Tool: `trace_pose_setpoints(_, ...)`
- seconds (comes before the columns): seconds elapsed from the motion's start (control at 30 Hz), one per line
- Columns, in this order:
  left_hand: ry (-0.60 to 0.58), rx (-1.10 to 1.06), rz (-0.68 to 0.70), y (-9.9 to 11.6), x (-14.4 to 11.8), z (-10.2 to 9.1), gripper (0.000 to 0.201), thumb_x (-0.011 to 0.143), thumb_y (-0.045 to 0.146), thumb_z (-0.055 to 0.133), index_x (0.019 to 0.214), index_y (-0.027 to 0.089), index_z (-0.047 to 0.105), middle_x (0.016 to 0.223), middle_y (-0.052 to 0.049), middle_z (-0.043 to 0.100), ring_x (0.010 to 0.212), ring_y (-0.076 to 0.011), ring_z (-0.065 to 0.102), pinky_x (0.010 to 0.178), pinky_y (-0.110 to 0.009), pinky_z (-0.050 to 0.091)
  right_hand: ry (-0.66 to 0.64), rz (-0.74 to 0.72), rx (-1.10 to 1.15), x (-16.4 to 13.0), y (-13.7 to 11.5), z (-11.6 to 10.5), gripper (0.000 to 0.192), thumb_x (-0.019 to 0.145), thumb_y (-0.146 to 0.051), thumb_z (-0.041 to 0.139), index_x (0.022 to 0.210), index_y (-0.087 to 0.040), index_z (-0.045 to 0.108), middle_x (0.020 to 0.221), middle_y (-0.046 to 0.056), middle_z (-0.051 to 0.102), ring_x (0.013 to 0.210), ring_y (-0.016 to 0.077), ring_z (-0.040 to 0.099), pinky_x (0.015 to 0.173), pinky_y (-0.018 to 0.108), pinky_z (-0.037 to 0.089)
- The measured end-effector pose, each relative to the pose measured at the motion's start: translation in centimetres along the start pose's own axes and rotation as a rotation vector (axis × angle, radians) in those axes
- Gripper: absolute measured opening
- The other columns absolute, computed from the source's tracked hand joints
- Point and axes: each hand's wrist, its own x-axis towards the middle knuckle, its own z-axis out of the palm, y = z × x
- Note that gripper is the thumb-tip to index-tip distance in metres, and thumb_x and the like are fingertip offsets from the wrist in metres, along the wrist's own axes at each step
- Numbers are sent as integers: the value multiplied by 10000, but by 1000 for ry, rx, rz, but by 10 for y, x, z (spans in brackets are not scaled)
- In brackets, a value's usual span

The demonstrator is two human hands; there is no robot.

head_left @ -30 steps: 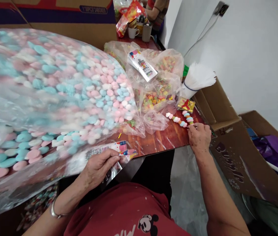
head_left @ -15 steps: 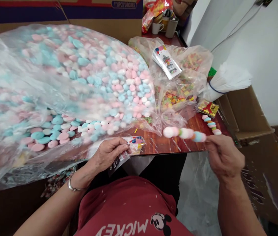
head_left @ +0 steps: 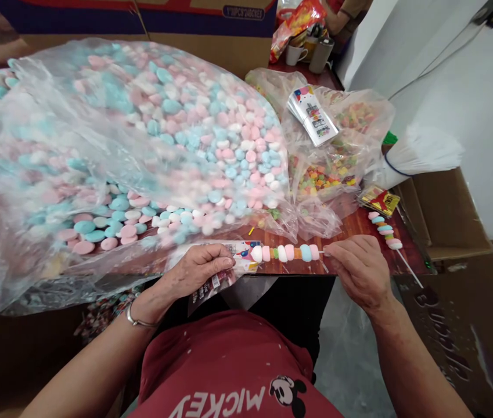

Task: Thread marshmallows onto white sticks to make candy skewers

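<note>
The left hand pinches the printed bag while the right hand grips the candy skewer by its stick, tip at the bag, best kept level so nothing snags

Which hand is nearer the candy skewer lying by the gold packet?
Right. The right hand is just below-left of the lying skewer in view; the left hand is farther left.
</note>
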Motion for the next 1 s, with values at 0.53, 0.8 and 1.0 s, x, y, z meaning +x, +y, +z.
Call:
trace_pose_setpoints(0.53, -328, 125, 108, 13, 14, -3, 188, 860, 325, 618, 846, 172, 725, 722, -27, 675, 616, -118, 558, 556, -197, 416, -118, -41, 119, 11, -25, 19, 183, 968, -150, 447, 888, -180, 609, 718, 22, 651, 660, 137, 494, 682, 307, 322)
trace_pose_setpoints(0.8, -479, -19, 96, 19, 13, 8, 177, 905, 335, 573, 972, 172, 588, 743, 14, 542, 645, -111, 483, 583, -219, 400, -182, -20, 69, 11, -33, 18, 240, 983, -151, 418, 842, -157, 613, 627, 11, 561, 616, 140, 459, 659, 301, 294)
trace_pose_setpoints(1.0, -400, 523, 366, 35, 12, 9, 262, 945, 271, 492, 1198, 205, 487, 973, -66, 646, 769, -168, 566, 665, -266, 442, -423, 46, 352, 7, -34, 22, 258, 987, -185, 377, 838, -187, 587, 673, -6, 588, 618, 122, 484, 660, 273, 318)
